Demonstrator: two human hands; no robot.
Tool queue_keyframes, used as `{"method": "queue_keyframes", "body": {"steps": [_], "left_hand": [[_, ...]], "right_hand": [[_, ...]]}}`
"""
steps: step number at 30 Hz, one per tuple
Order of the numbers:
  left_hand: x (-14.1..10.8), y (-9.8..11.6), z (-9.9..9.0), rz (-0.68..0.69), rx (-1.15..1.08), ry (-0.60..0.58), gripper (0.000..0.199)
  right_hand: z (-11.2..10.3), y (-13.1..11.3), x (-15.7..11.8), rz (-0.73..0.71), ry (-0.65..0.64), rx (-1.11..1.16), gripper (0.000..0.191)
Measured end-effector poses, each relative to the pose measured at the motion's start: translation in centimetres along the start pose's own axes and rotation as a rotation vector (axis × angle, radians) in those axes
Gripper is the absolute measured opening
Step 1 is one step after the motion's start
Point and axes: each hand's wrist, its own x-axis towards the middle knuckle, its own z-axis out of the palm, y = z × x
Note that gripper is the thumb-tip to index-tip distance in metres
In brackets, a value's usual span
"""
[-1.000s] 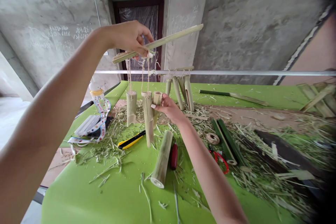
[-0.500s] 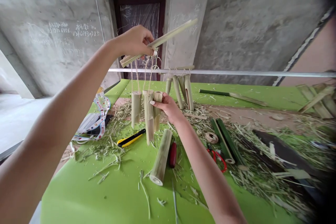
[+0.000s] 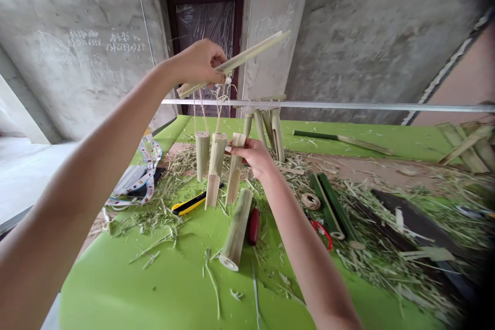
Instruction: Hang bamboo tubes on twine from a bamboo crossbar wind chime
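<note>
My left hand is closed on a long split bamboo strip, held up at a slant. Strings hang from the strip and carry bamboo tubes with cut-open lower ends. The left tube and the middle tube hang free, close together. My right hand pinches the upper part of the right tube. Below them a thick bamboo piece lies on the green table, beside a red-handled tool and a yellow cutter.
Behind my right hand several bamboo tubes hang from a metal bar crossing the view. To the right are a twine roll, red-handled scissors, green bamboo halves and a dark blade among shavings. A ribbon lies left.
My right hand has shifted slightly right with the right tube, opening a gap beside the middle tube. The hanging tubes have swung and turned. My left hand has barely moved.
</note>
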Motion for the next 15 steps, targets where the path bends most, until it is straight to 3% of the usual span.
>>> {"method": "queue_keyframes", "body": {"steps": [7, 12, 15], "left_hand": [[-0.5, 0.5, 0.9, -0.020, -0.079, 0.066, 0.035], [-0.9, 0.9, 2.7, -0.107, -0.337, 0.051, 0.035], [-0.6, 0.8, 3.8, -0.177, -0.361, 0.023, 0.041]], "right_hand": [[0.7, 0.1, -0.1, -0.008, -0.044, 0.017, 0.024], [0.8, 0.6, 0.1, 0.051, -0.064, -0.013, 0.019], [0.7, 0.9, 0.4, 0.078, -0.099, -0.009, 0.017]]}}
